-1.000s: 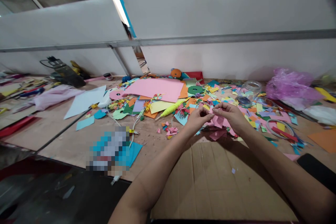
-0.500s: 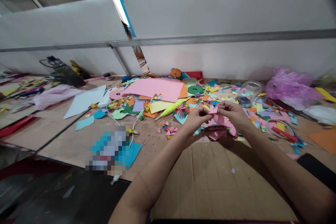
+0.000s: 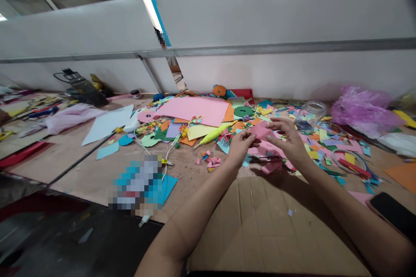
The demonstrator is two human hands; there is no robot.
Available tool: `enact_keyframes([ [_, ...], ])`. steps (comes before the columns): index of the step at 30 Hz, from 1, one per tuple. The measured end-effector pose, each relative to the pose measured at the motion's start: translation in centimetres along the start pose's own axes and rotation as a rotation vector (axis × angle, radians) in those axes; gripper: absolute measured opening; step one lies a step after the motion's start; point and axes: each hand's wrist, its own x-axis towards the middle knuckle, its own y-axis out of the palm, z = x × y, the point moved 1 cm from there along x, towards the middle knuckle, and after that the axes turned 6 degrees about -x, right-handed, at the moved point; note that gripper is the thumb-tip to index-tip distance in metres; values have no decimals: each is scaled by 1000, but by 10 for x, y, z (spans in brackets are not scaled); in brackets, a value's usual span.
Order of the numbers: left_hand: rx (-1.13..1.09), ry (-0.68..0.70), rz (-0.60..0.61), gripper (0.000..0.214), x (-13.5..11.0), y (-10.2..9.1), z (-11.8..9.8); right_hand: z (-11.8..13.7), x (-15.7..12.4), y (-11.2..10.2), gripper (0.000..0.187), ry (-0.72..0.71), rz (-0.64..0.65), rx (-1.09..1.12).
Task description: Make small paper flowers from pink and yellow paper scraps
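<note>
Above the heap of scraps, I hold a small pink paper piece (image 3: pixel 260 130) up between my two hands. My left hand (image 3: pixel 239 148) pinches its left edge between thumb and fingers. At the right edge, the thumb and fingers of my right hand (image 3: pixel 288 139) are around the paper, with the upper fingers loosely curved. Below the paper, a pair of scissors (image 3: pixel 264 159) appears to lie among pink paper scraps (image 3: pixel 271 167), partly hidden.
Cardboard (image 3: pixel 247 225) covers the table in front of me. A glass jar (image 3: pixel 310 116), a purple plastic bag (image 3: pixel 362 106) and a black phone (image 3: pixel 391 212) are to the right. Large pink paper (image 3: pixel 195 109), a yellow quilling-like tool (image 3: pixel 214 133) and a white cable (image 3: pixel 169 149) lie leftward.
The pink paper has opened out flatter and tilted. My right hand's fingers have lifted and spread somewhat. The view has shifted slightly, showing more of the phone.
</note>
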Motion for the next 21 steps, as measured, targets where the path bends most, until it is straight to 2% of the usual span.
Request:
enact_keyframes([
  [2,-50,-9,-6,39,0,0,0,-3,-2,4,20,-51,5,-41],
  [6,-101,-32,19,45,-1,-1,1,-13,-5,10,9,-58,52,-48],
  [11,-26,-142,64,43,-1,-1,3,-12,-6,8,7,-126,63,-90],
  [16,18,-101,50,42,0,-3,1,-7,-5,5,6,-176,114,-136],
  [21,61,-4,106,43,1,-2,1,-7,-5,5,9,-95,111,-85],
])
